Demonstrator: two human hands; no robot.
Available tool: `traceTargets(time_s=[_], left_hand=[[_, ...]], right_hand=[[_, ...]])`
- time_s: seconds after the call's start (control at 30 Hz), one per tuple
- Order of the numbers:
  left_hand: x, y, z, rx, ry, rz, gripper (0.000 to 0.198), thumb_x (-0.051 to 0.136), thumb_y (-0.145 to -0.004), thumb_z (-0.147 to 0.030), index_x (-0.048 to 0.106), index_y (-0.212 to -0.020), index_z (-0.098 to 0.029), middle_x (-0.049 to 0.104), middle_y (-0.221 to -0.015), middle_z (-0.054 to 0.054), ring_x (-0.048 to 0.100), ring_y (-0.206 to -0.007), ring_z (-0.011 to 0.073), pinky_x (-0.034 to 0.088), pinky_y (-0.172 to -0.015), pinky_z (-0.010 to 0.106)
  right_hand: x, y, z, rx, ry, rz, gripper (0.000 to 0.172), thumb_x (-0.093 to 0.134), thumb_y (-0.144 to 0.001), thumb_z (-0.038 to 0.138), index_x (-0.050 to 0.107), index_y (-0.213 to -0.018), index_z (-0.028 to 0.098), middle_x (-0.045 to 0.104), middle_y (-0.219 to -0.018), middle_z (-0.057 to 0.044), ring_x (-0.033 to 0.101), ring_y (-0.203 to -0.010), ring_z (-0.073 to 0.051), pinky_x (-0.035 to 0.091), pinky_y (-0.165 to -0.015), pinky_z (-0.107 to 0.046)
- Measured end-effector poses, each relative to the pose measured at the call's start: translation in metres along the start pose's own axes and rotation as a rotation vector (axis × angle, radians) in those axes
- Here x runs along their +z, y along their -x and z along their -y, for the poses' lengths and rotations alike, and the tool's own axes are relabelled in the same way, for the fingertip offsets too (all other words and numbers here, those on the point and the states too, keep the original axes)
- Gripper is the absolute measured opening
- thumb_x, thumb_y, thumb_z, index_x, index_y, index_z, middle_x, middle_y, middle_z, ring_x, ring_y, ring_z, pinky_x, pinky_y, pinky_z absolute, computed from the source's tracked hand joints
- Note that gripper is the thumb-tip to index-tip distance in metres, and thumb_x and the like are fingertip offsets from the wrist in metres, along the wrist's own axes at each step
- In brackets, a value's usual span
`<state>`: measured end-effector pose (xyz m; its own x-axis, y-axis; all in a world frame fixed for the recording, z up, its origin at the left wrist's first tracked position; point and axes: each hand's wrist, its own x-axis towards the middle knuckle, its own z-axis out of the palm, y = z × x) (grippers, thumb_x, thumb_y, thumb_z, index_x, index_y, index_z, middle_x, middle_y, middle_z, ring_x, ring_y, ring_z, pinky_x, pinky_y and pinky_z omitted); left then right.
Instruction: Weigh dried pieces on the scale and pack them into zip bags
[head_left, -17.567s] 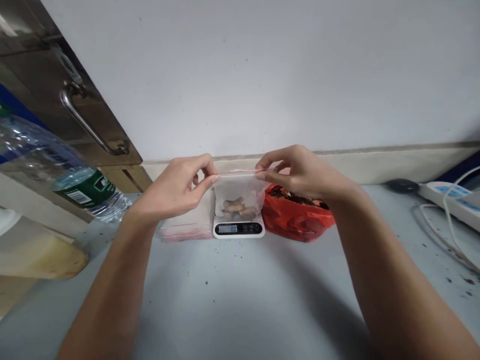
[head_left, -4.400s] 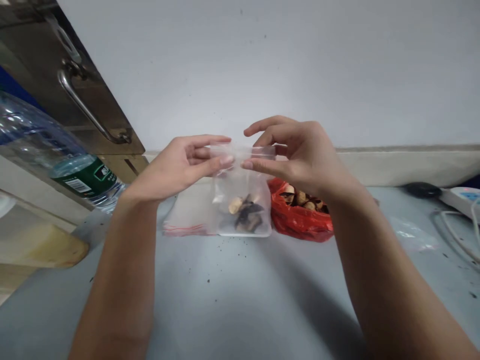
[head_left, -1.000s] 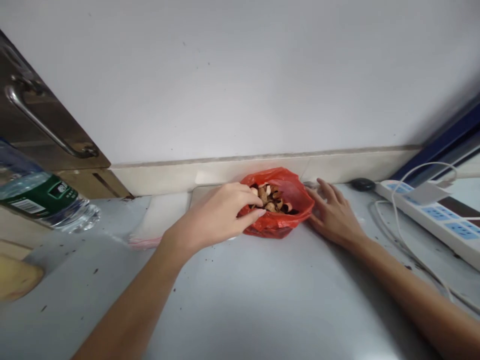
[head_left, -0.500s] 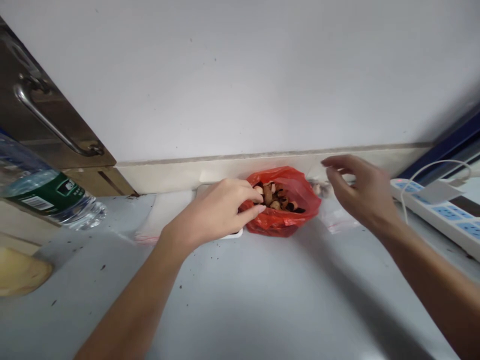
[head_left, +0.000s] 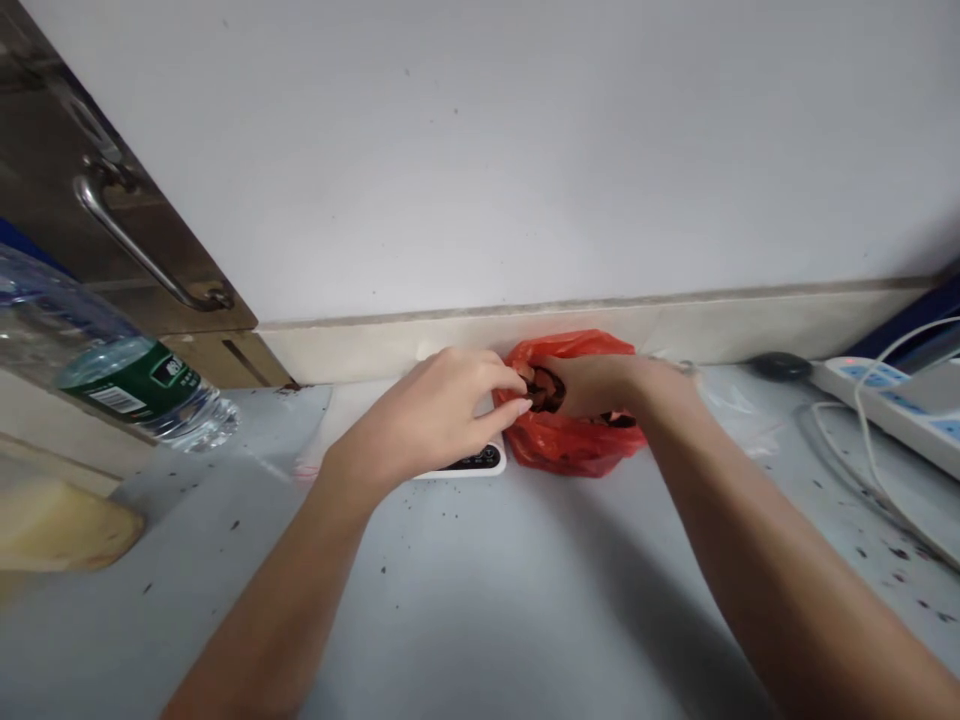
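A red plastic bag [head_left: 577, 455] stands near the wall with its mouth up, holding brown curled pieces [head_left: 550, 388] of a kind I cannot make out. My left hand [head_left: 442, 410] is at the bag's left rim, thumb and fingers closed on the edge. My right hand [head_left: 592, 385] reaches down into the bag from the right; its fingers are hidden inside among the pieces. Under my left hand lies a flat white device [head_left: 499, 465] with a black button panel, apparently a small scale, mostly covered by the hand.
Clear plastic bags lie at left [head_left: 319, 440] and right [head_left: 742, 410]. A water bottle [head_left: 135, 385] and a yellowish container [head_left: 71, 525] stand at the left. On the right are a power strip [head_left: 892, 400], a white cable [head_left: 862, 430] and a dark mouse-like object [head_left: 781, 366]. Dark crumbs dot the grey surface.
My right hand has moved left and down, from beside the bag into its mouth. My left hand stays at the bag's left rim. The camera view has shifted slightly.
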<state>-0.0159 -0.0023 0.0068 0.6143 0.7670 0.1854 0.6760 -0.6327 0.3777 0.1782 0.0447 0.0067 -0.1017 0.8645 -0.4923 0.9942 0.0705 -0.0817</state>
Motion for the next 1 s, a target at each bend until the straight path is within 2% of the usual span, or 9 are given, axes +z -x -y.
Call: traceTargets(time_s=[0.1,0.33,0.53,0.67,0.9,1.0], left_hand=[[-0.003,0.002,0.000,-0.009,0.014,-0.010,0.027,0.054,-0.100,-0.031,0.080,-0.104,-0.023,0.077,-0.103,0.003,0.069,-0.093,0.0205,0.051,-0.075,0.030],[-0.011,0.005,0.001,-0.057,0.015,0.006,0.029,0.053,-0.099,-0.032,0.080,-0.105,-0.025,0.077,-0.103,0.002,0.070,-0.092,0.0209,0.052,-0.073,0.030],[-0.016,0.011,0.003,-0.127,0.004,0.012,0.031,0.051,-0.100,-0.035,0.080,-0.106,-0.026,0.078,-0.107,0.002,0.070,-0.090,0.0203,0.054,-0.071,0.028],[-0.017,0.013,0.005,-0.154,0.002,0.011,0.031,0.052,-0.099,-0.037,0.080,-0.108,-0.027,0.078,-0.112,0.001,0.071,-0.092,0.0209,0.055,-0.071,0.027],[-0.016,0.015,0.012,-0.174,-0.020,0.001,0.032,0.054,-0.098,-0.042,0.080,-0.112,-0.028,0.078,-0.109,0.002,0.072,-0.091,0.0216,0.057,-0.070,0.028],[-0.016,0.015,0.012,-0.174,-0.022,0.006,0.032,0.054,-0.098,-0.041,0.080,-0.111,-0.027,0.078,-0.108,0.003,0.072,-0.093,0.0222,0.057,-0.072,0.028]], right_hand=[[-0.001,-0.001,0.009,0.042,-0.081,0.009,0.034,0.073,-0.077,0.025,0.070,-0.112,0.026,0.070,-0.076,-0.004,0.068,-0.068,-0.024,0.050,-0.054,-0.031],[0.009,-0.007,0.014,-0.022,-0.103,-0.100,0.010,0.063,-0.084,0.023,0.072,-0.089,0.026,0.067,-0.063,-0.003,0.067,-0.063,-0.025,0.047,-0.054,-0.034],[0.009,-0.009,0.012,0.044,-0.076,-0.164,0.014,0.061,-0.085,0.022,0.068,-0.073,0.024,0.068,-0.067,-0.006,0.071,-0.067,-0.025,0.050,-0.057,-0.033],[0.009,-0.005,0.009,0.070,-0.079,-0.153,0.014,0.064,-0.082,0.020,0.067,-0.070,0.025,0.067,-0.061,-0.005,0.069,-0.061,-0.025,0.049,-0.052,-0.034],[0.008,-0.003,-0.006,0.001,-0.153,-0.204,0.023,0.064,-0.084,0.032,0.061,-0.062,0.027,0.068,-0.059,-0.007,0.067,-0.059,-0.026,0.051,-0.051,-0.036],[0.007,-0.002,-0.008,0.061,-0.155,-0.167,0.017,0.067,-0.079,0.023,0.061,-0.063,0.027,0.066,-0.059,-0.006,0.068,-0.061,-0.028,0.053,-0.054,-0.039]])
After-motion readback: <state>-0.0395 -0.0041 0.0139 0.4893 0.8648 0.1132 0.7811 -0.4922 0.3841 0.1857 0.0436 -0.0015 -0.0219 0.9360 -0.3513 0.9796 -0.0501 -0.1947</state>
